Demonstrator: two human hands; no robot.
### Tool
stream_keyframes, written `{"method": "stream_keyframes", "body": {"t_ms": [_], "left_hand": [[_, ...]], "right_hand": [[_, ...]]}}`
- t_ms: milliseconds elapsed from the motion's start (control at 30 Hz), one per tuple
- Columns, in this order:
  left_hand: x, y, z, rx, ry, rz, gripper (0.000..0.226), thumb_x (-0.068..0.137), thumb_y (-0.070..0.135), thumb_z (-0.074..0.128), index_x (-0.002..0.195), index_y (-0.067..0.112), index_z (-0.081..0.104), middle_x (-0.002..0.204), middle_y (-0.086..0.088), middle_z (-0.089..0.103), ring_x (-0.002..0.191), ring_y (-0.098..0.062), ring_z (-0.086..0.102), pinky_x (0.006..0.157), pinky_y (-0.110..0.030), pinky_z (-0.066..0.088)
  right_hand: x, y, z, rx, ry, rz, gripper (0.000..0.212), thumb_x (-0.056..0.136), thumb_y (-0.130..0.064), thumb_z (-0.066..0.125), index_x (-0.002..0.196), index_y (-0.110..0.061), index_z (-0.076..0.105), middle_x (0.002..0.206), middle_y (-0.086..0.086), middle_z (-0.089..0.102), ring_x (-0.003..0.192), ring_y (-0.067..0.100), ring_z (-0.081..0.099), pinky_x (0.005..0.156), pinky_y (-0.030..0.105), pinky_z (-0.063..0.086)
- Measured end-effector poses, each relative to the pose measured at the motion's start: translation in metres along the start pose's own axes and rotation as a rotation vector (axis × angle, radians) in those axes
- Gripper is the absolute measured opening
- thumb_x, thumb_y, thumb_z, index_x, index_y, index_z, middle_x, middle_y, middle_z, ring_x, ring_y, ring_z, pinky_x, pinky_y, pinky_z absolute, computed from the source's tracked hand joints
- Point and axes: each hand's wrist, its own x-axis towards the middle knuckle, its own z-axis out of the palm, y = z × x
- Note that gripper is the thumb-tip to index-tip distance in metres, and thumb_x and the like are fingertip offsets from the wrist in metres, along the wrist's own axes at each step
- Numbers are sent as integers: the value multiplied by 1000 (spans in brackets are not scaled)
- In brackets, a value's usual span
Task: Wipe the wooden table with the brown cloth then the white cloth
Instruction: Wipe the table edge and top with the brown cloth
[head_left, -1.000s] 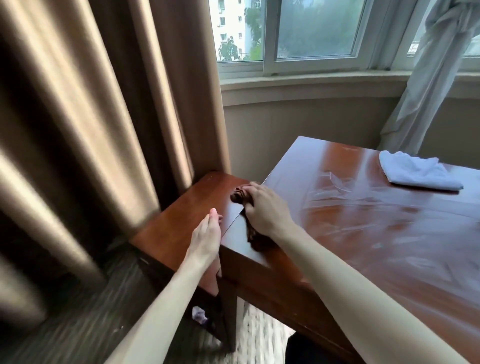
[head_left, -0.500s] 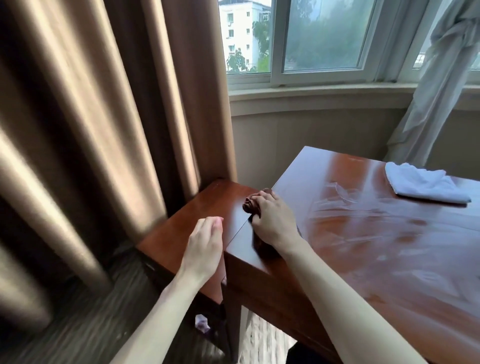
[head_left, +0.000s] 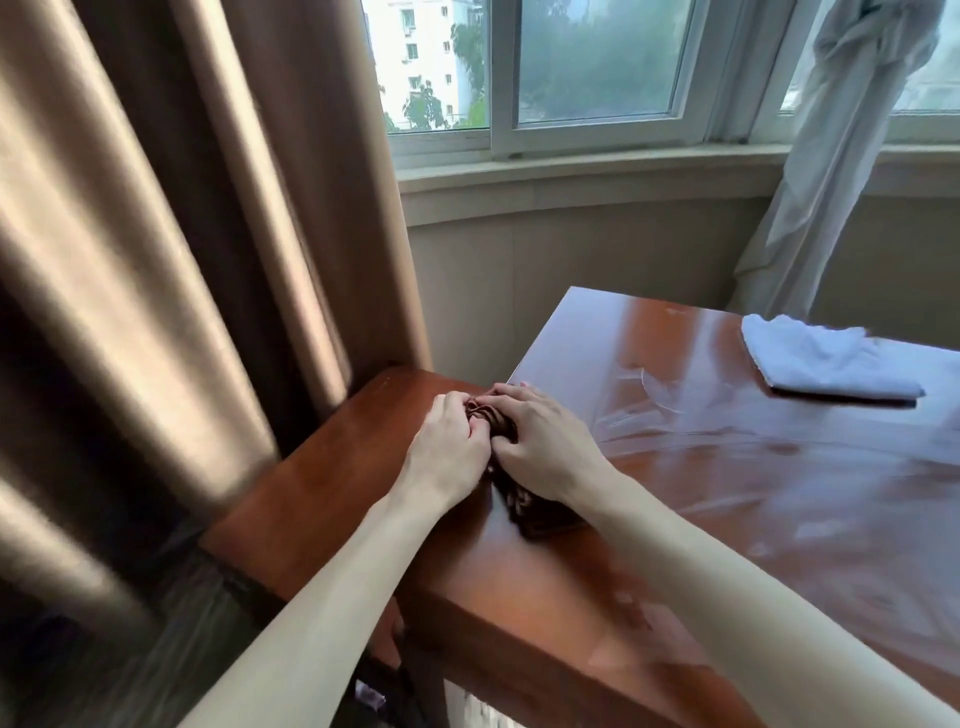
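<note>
Hands met on the brown cloth (head_left: 506, 457) at the left edge of the wooden table (head_left: 727, 499). From my remote seat I watched the left hand (head_left: 449, 452), which half a second before had hung loose and held nothing over the lower side table (head_left: 332, 467), come across to join the right hand (head_left: 545, 447). Both now had fingers curled into the bunched fabric: the left gripped its near-left folds, the right gripped it from the table side. The wad sat right at the lip where the tall table met the lower one, with a dark tail of cloth trailing back beneath the right wrist.

The right hand had been pressing the cloth alone at that same corner a second earlier, so I read the change as a pause in wiping, not a stroke. My judgement was that the person was gathering or refolding the rag, either to finish this edge or to set it down.

Pale streaks and smears showed across the glossy top, which suggested the brown-cloth pass had covered much of the surface. The white cloth (head_left: 826, 364) lay folded and untouched at the far right of the table, well apart from both hands, just as it had lain in the earlier frames. The second half of the job had therefore not yet begun.

A brown curtain (head_left: 182, 234) hung at left, and a window (head_left: 571, 67) stood beyond.
</note>
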Motion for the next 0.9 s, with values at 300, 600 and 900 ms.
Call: {"method": "stream_keyframes", "body": {"t_ms": [300,600,900], "left_hand": [[63,19,60,212,-33,39,56,103,46,31,155,25,28,158,-1,28,142,-24,31,112,-42,34],[63,17,60,228,-68,2,54,102,47,28,154,34,23,160,5,24,141,-18,32,110,-39,37],[61,17,57,229,-22,51,51,103,36,36,151,18,36,158,-5,31,141,-27,35,112,-40,31]], "right_hand": [[165,115,-51,-20,149,263,37,85,-15,57,108,-38,74,120,-5,70,116,25,62,86,34,48],[207,148,-53,-142,144,261,49,90,-32,52,139,-26,60,145,0,54,137,28,43,107,38,40],[83,74,-30,-117,128,57,52,93,-35,56,145,-31,55,155,-13,46,146,14,32,113,31,34]]}}
